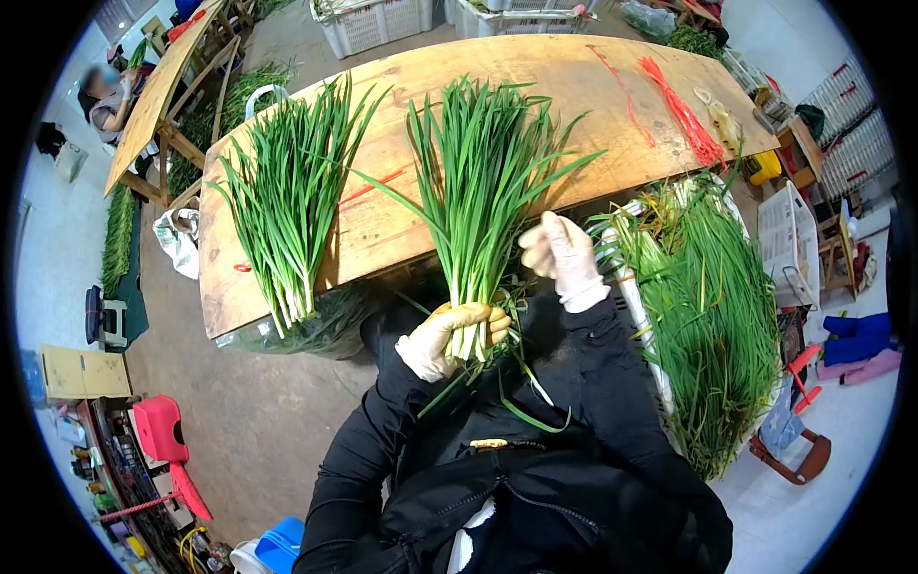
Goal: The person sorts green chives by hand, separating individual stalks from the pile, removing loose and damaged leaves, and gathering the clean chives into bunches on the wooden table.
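My left hand (455,330), in a yellowed glove, is wrapped round the pale stem ends of a bunch of garlic chives (483,182). The green leaves of this bunch fan out away from me over the wooden table. My right hand (562,253), in a whitish glove, hangs just right of the bunch and apart from it. Its fingers are curled in; whether anything small is between them I cannot make out. A second bunch of chives (287,196) lies on the table to the left, stems toward me. Loose leaves (526,411) hang over my lap.
A crate of loose chives (708,316) stands at my right. On the wooden table (373,230) lie red ties (681,115) at the far right and a red strip (371,187) between the bunches. White crates (373,24) stand behind it. Another person (107,100) sits at the far left.
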